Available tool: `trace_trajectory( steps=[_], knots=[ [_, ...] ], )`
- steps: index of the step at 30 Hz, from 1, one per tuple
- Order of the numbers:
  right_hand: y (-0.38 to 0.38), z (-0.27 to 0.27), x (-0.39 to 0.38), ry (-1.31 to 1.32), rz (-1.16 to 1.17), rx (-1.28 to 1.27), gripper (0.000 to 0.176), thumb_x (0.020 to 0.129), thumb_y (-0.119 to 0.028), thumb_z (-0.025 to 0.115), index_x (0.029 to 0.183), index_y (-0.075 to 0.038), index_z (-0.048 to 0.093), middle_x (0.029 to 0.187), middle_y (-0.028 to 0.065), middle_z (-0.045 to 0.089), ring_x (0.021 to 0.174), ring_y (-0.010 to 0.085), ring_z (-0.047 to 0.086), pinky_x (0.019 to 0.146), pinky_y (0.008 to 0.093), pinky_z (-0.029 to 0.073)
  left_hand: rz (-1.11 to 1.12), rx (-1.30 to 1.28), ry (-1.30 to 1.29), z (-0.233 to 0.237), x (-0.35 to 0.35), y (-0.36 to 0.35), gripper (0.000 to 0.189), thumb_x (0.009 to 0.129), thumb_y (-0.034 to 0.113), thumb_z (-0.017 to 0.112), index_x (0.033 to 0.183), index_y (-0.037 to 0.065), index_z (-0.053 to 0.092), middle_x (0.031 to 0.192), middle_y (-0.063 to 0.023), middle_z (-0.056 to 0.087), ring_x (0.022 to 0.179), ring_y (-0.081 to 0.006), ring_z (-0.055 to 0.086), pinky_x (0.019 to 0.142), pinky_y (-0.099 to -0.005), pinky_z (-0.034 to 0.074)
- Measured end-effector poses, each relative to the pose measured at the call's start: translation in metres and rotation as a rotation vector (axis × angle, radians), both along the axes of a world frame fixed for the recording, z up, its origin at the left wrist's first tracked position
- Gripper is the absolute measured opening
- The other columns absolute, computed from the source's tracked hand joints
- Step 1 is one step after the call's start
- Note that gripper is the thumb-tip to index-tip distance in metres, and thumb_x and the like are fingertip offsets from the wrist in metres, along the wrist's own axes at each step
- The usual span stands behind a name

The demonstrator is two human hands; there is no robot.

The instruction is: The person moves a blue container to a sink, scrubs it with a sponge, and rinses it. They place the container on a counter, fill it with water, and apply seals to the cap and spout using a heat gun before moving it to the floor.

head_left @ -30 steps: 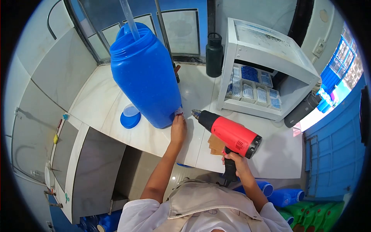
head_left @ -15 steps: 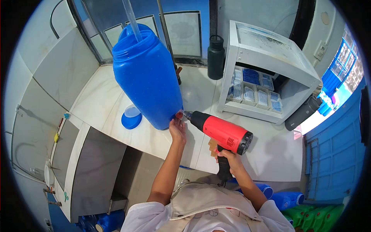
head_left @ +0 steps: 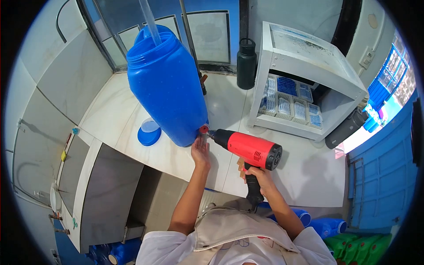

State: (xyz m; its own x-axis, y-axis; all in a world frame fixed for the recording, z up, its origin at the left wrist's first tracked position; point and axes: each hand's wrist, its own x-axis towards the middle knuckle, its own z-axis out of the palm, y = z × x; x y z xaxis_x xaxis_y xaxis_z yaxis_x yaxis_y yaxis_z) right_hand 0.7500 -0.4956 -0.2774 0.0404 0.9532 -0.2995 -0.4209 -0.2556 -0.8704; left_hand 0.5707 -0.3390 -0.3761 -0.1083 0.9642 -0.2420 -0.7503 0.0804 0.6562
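Note:
A tall blue jug [head_left: 165,84] stands on the white counter, its mouth uncovered and a clear tube rising from it. Low on its right side is a small red fitting [head_left: 203,129]. My left hand [head_left: 201,152] is just below that fitting, palm up with fingers stretched out, holding nothing. Wrapped round the black handle of a red and black heat gun [head_left: 249,149] is my right hand [head_left: 259,176]. The gun's nozzle points left, close to the fitting. A blue lid [head_left: 149,136] lies beside the jug.
A dark green bottle [head_left: 246,64] stands behind, next to a white cabinet [head_left: 309,66] holding baskets of small packets. A black bottle [head_left: 346,128] leans at its right. Blue containers [head_left: 327,227] and green containers [head_left: 360,247] sit below the counter at the right.
The heat gun has moved slightly left and down with my right hand. My left hand has shifted a little, its fingers now straighter below the fitting.

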Motion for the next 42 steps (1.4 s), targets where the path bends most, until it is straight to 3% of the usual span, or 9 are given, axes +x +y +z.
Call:
trace_trajectory(
  steps=[14, 17, 22, 24, 28, 31, 38, 40, 42],
  knots=[
    [-0.034, 0.096, 0.109, -0.253, -0.299, 0.415, 0.033, 0.073, -0.014, 0.066, 0.101, -0.003, 0.054, 0.088, 0.0047, 0.054, 0.078, 0.0129, 0.053, 0.071, 0.0259, 0.045, 0.328, 0.154, 0.271, 0.049, -0.178, -0.028, 0.044, 0.092, 0.035, 0.035, 0.118, 0.003, 0.050, 0.106, -0.0104, 0.059, 0.098, -0.0192, 0.055, 0.083, -0.0323, 0.043],
    [-0.013, 0.176, 0.175, -1.237, -0.557, 0.406, 0.038, 0.080, -0.023, 0.065, 0.109, -0.002, 0.055, 0.098, 0.0084, 0.058, 0.089, 0.0168, 0.056, 0.079, 0.0310, 0.045, 0.369, 0.239, 0.293, 0.080, -0.196, 0.011, 0.043, 0.092, 0.036, 0.040, 0.116, 0.003, 0.050, 0.106, -0.0102, 0.059, 0.099, -0.0191, 0.055, 0.083, -0.0324, 0.043],
    [0.088, 0.300, 0.141, -1.844, -0.583, 0.555, 0.040, 0.067, -0.018, 0.064, 0.102, 0.001, 0.058, 0.099, 0.0231, 0.060, 0.093, 0.0391, 0.058, 0.081, 0.0403, 0.046, 0.338, 0.457, 0.390, 0.169, -0.202, 0.093, 0.038, 0.093, 0.033, 0.040, 0.114, 0.003, 0.051, 0.105, -0.0105, 0.058, 0.099, -0.0189, 0.054, 0.085, -0.0341, 0.041],
    [0.121, 0.319, 0.128, -2.123, -0.447, 0.134, 0.035, 0.065, -0.019, 0.060, 0.095, -0.001, 0.062, 0.099, 0.0249, 0.058, 0.093, 0.0410, 0.057, 0.082, 0.0426, 0.046, 0.351, 0.608, 0.414, 0.182, -0.209, 0.128, 0.034, 0.094, 0.028, 0.039, 0.113, 0.002, 0.051, 0.106, -0.0111, 0.058, 0.100, -0.0207, 0.054, 0.087, -0.0349, 0.041],
    [0.181, 0.305, 0.161, -2.223, -0.373, -0.003, 0.033, 0.066, -0.023, 0.060, 0.092, -0.003, 0.065, 0.099, 0.0247, 0.057, 0.094, 0.0405, 0.057, 0.082, 0.0435, 0.046, 0.527, 0.553, 1.441, 0.102, -0.219, 0.107, 0.033, 0.088, 0.022, 0.050, 0.112, 0.000, 0.053, 0.114, -0.0169, 0.053, 0.109, -0.0313, 0.048, 0.094, -0.0398, 0.036],
    [0.196, 0.288, 0.153, -2.242, -0.385, -0.101, 0.032, 0.065, -0.024, 0.062, 0.090, -0.006, 0.066, 0.103, 0.0259, 0.057, 0.094, 0.0409, 0.057, 0.082, 0.0435, 0.047, 0.105, 0.572, 2.211, 0.060, -0.228, 0.062, 0.062, 0.070, 0.045, 0.066, 0.123, 0.015, 0.052, 0.135, -0.0204, 0.035, 0.128, -0.0465, 0.022, 0.095, -0.0691, 0.015],
    [0.197, 0.285, 0.114, -2.214, -0.349, -0.395, 0.057, 0.067, -0.038, 0.072, 0.106, 0.002, 0.059, 0.118, 0.0242, 0.053, 0.099, 0.0322, 0.058, 0.085, 0.0387, 0.046, -0.037, 0.581, 1.939, 0.007, -0.319, 0.130, 0.068, 0.066, 0.039, 0.074, 0.122, 0.009, 0.051, 0.135, -0.0310, 0.030, 0.122, -0.0557, 0.026, 0.098, -0.0599, 0.027],
    [0.183, 0.258, 0.099, -2.384, -0.811, 0.301, 0.051, 0.078, -0.030, 0.065, 0.117, 0.001, 0.054, 0.115, 0.0211, 0.055, 0.101, 0.0287, 0.057, 0.089, 0.0371, 0.044, -0.014, 0.587, 1.968, 0.014, -0.343, 0.138, 0.063, 0.068, 0.034, 0.074, 0.118, 0.002, 0.052, 0.131, -0.0358, 0.032, 0.120, -0.0548, 0.030, 0.099, -0.0551, 0.031],
    [0.160, 0.227, 0.018, -1.867, -0.691, 0.537, 0.041, 0.088, -0.024, 0.054, 0.124, -0.006, 0.050, 0.121, 0.0193, 0.052, 0.110, 0.0333, 0.052, 0.093, 0.0372, 0.041, 0.062, 0.496, 1.970, 0.007, -0.372, 0.168, 0.064, 0.068, 0.035, 0.074, 0.117, 0.001, 0.051, 0.131, -0.0361, 0.031, 0.120, -0.0541, 0.030, 0.099, -0.0547, 0.031]
  ],
)
